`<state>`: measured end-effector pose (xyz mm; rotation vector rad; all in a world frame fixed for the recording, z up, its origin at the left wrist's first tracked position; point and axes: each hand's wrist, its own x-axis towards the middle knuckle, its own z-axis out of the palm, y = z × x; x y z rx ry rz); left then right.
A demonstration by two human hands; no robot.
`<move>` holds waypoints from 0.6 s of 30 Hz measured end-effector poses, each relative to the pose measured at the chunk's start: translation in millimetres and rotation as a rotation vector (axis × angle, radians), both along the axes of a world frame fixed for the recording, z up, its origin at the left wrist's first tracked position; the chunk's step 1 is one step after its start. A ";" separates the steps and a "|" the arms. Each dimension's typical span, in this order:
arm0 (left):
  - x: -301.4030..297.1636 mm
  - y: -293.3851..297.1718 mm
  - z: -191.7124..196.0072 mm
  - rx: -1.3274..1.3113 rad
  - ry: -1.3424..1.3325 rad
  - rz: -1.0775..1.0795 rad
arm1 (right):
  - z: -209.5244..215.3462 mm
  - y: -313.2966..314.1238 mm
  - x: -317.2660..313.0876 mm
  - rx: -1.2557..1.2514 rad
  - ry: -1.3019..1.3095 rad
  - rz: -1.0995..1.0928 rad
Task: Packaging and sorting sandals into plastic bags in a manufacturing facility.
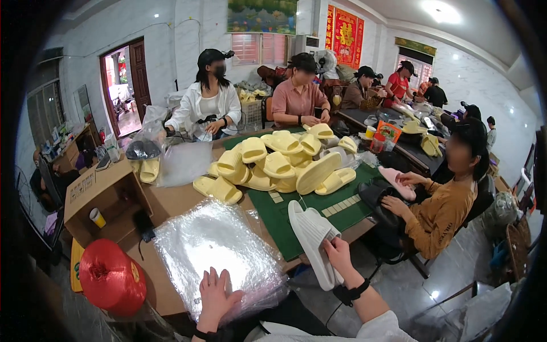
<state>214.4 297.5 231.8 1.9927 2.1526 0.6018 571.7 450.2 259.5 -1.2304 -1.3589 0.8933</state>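
Note:
My right hand [340, 256] is closed round the side of a white slide slipper [307, 228], its ribbed strap showing. The slipper is held aslant over the table's front edge, its far end above the green mat [270, 219]. My left hand [216, 296] lies with spread fingers on the near part of a stack of clear plastic bags [208, 239]. The bags shine and their edges are loosely fanned. Beyond the mat's middle rises a heap of pale yellow slippers [276, 165].
At left stand a red twine roll [108, 276] and an open cardboard box [105, 185] with a yellow-and-white cup [97, 217] inside. Small pale labels [342, 206] lie on the mat. A co-worker [441, 199] on the right handles a pink slipper [397, 181]; others sit beyond.

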 end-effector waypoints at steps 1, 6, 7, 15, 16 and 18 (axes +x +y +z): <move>0.2 -0.6 2.3 0.031 -0.037 -0.017 | 2.6 -7.3 -1.2 -0.040 0.023 0.006; -8.7 3.3 7.3 0.177 -0.057 -0.092 | -5.9 -35.0 -9.6 0.036 -0.041 0.186; -10.2 -0.8 11.4 0.193 -0.022 -0.080 | 2.8 -49.0 -15.7 -0.014 -0.056 0.216; -7.4 4.5 42.4 0.192 -0.235 0.030 | 44.2 -123.1 -54.8 0.310 -0.637 0.602; -7.1 1.0 44.5 0.178 -0.285 0.036 | 39.5 -126.5 -60.5 0.296 -0.644 0.628; -7.6 -5.4 48.9 0.187 -0.343 0.012 | 30.4 -127.5 -65.7 0.291 -0.650 0.645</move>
